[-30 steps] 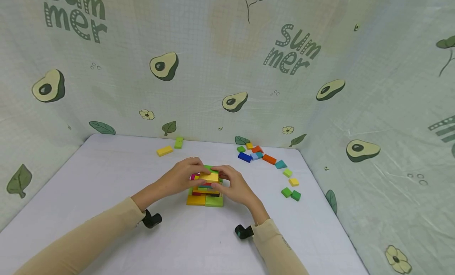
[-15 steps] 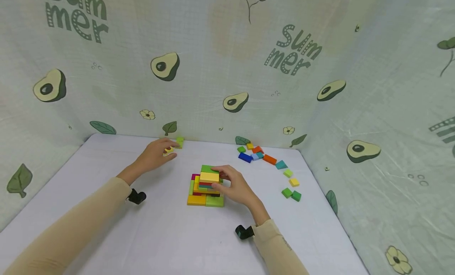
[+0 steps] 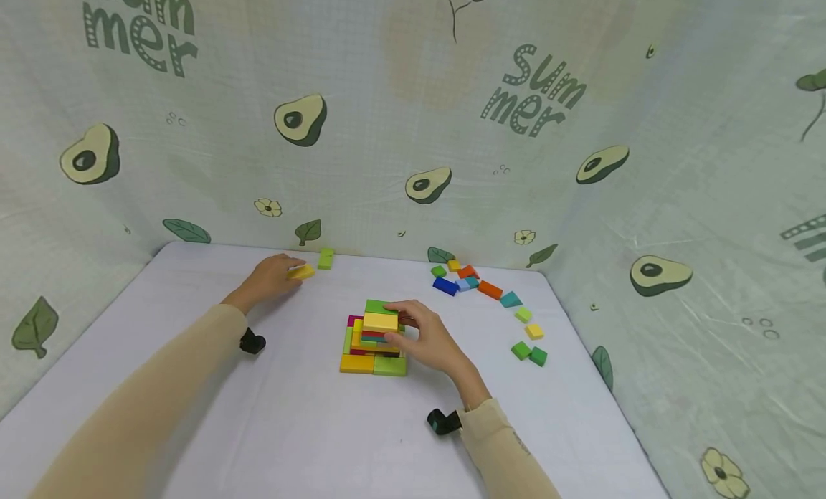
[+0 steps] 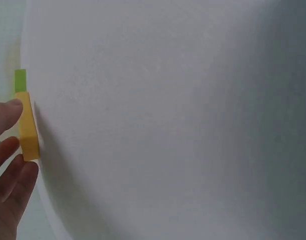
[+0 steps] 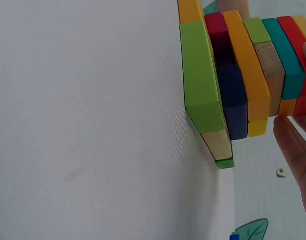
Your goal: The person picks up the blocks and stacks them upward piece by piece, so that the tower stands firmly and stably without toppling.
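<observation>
A stack of coloured blocks (image 3: 374, 339) stands mid-table, with a yellow block (image 3: 380, 321) on top. My right hand (image 3: 413, 325) grips its upper layers from the right side. The right wrist view shows the stack (image 5: 233, 85) edge-on with my fingers (image 5: 293, 145) against its top blocks. My left hand (image 3: 284, 273) is stretched to the back left, where it pinches a loose yellow block (image 3: 302, 272) lying on the white table (image 3: 193, 298). In the left wrist view my fingertips (image 4: 7, 112) press that yellow block (image 4: 28, 125), and a green block (image 4: 20, 80) lies just beyond it.
The same green block (image 3: 325, 258) lies by the back wall. Several loose blocks curve along the back right: blue (image 3: 444, 285), orange (image 3: 489, 290), teal (image 3: 510, 298), yellow (image 3: 533, 330), two green (image 3: 529, 353). Printed cloth walls (image 3: 677, 198) enclose the table on three sides.
My left hand left the stack, reached to the back left and took hold of the loose yellow block. The right hand stayed on the stack.
</observation>
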`<state>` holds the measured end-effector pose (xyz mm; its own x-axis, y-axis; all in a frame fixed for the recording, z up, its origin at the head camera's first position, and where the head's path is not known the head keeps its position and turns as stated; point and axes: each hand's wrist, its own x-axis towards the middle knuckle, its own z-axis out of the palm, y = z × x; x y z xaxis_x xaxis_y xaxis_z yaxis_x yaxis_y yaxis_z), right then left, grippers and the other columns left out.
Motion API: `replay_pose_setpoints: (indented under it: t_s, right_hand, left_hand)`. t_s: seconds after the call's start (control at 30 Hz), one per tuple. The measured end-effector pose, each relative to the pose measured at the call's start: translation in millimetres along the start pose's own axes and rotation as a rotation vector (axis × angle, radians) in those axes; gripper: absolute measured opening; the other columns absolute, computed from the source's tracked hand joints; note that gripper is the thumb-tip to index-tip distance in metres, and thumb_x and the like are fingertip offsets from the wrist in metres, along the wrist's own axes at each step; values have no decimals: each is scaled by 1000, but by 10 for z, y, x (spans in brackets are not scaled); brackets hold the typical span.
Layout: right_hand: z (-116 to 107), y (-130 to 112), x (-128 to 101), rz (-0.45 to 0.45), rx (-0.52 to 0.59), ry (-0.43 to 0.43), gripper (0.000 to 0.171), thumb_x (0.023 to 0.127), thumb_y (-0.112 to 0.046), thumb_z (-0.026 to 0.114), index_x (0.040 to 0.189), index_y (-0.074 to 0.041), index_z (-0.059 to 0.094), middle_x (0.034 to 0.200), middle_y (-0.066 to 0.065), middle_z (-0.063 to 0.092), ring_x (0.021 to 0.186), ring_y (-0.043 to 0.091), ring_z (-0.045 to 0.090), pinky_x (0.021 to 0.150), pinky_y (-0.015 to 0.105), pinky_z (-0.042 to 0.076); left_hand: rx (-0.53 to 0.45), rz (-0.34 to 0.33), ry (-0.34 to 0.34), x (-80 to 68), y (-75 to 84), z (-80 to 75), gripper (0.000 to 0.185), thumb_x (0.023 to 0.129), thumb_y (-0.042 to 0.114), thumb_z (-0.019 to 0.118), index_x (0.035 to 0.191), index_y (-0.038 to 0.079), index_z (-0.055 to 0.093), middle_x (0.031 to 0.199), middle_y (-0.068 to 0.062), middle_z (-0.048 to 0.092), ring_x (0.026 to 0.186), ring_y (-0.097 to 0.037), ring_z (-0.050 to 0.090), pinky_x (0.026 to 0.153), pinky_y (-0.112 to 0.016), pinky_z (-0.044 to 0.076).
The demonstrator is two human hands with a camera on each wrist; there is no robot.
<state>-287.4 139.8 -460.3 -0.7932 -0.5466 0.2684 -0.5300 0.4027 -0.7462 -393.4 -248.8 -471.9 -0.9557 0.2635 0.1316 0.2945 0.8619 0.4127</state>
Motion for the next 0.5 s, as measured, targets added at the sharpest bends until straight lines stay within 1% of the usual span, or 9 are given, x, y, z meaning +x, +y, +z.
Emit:
replay_pose_setpoints:
  t_s: [0.13, 0.23, 0.33, 0.4, 0.5]
  right_hand:
    - [0, 3, 1, -2, 1, -1, 51, 100, -28, 78, 147, -25, 59, 143, -3, 60, 127, 16, 61, 111, 40, 52]
    - [-3, 1, 1, 0, -1, 0, 51, 100, -28, 78, 147, -25, 59, 143, -3, 60, 127, 16, 60, 112, 40, 52]
    - [-7, 0, 0, 3, -7, -1, 51, 100, -28, 78, 147, -26, 59, 144, -4, 60, 127, 15, 60, 112, 38, 52]
    - [-6, 3, 0, 5, -9, -1, 51, 99, -28, 78, 147, -27, 59, 144, -4, 60, 128, 14, 60, 112, 36, 52]
    - [2, 14, -2, 0, -6, -1, 51, 100, -28, 78, 147, -26, 59, 144, -4, 60, 128, 15, 60, 111, 37, 52]
  left_hand:
    - [-15, -33, -21, 30, -14, 35, 45, 100, 10, 72, 141, -5, 63, 136, -29, 63, 124, -45, 59, 111, -62, 45]
    - [-14, -35, -10, 45, -35, 53, 42, 100, 7, 73, 140, -4, 65, 130, -27, 66, 119, -42, 60, 109, -61, 47]
    - [-6, -32, -2, 46, -50, 65, 41, 99, 6, 72, 139, -2, 66, 121, -24, 69, 108, -38, 61, 104, -60, 48]
    - [2, -32, 0, 36, -51, 75, 40, 100, 6, 71, 139, -1, 66, 118, -22, 70, 105, -36, 60, 102, -59, 49]
    - [-3, -32, 10, -6, -40, 84, 42, 100, 6, 71, 140, -2, 65, 122, -23, 70, 107, -37, 62, 104, -60, 48]
